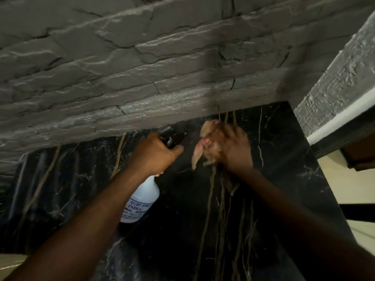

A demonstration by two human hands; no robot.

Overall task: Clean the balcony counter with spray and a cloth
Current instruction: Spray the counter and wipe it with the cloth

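Left hand: the left hand (156, 153) was wrapped around the neck of the spray bottle (142, 201), fingers curled about the black trigger head (172, 137), and held it above the counter.
Right hand: the right hand (229, 149) was bunched closed on the cloth (199, 151), blurred, so the single fingers could not be told apart.
Spray bottle: white and translucent, tilted with its base toward the camera and its black nozzle toward the stone wall (121, 67); blue print ran across its lower body, only partly readable.
Cloth: pale pinkish and crumpled, it stuck out to the left of the closed right hand, just beside the nozzle; whether it touched the counter could not be told.
Counter: the counter (274, 159) was black polished stone with thin white veins and long tan streaks, running from the bottom of the view up to the wall.
Wall: rough grey stone courses filled the upper part of the view and met the back edge of the counter just beyond both hands.
Right side: a lighter textured wall (334, 82) with a white trim strip stood past the right end of the counter.
Arms: both bare forearms reached in from the bottom of the view, left and right, well apart at the elbows and near each other at the hands.
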